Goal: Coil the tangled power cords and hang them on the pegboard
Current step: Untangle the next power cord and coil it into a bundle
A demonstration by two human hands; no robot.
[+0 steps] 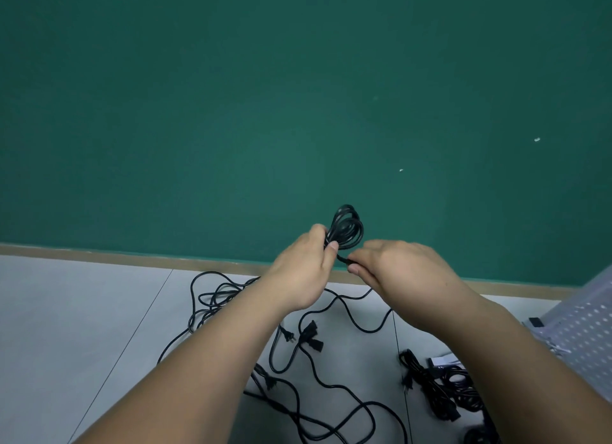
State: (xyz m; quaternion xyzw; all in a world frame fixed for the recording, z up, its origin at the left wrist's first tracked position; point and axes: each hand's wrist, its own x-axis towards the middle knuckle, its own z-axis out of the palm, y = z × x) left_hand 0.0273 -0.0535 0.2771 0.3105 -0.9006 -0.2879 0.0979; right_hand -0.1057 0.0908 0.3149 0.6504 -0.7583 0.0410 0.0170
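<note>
Reaching up from the bottom edge of the frame, the left forearm and the right forearm meet just below the centre. The left hand has its fingers and thumb curled round the lower part of a small black coiled cord, whose loops stand up against the green wall. Just beside it, the right hand pinches a short stretch of the same cord between thumb and fingers, right under the coil. Below the hands, tangled cords sprawl over the pale grey floor in loose loops, with several plugs lying among them near the lower centre. In the lower right, partly hidden by the right forearm, lies a heap of bundled cords. A white pegboard lies tilted at the right edge of the frame, near that heap. A tan baseboard runs between wall and floor.
</note>
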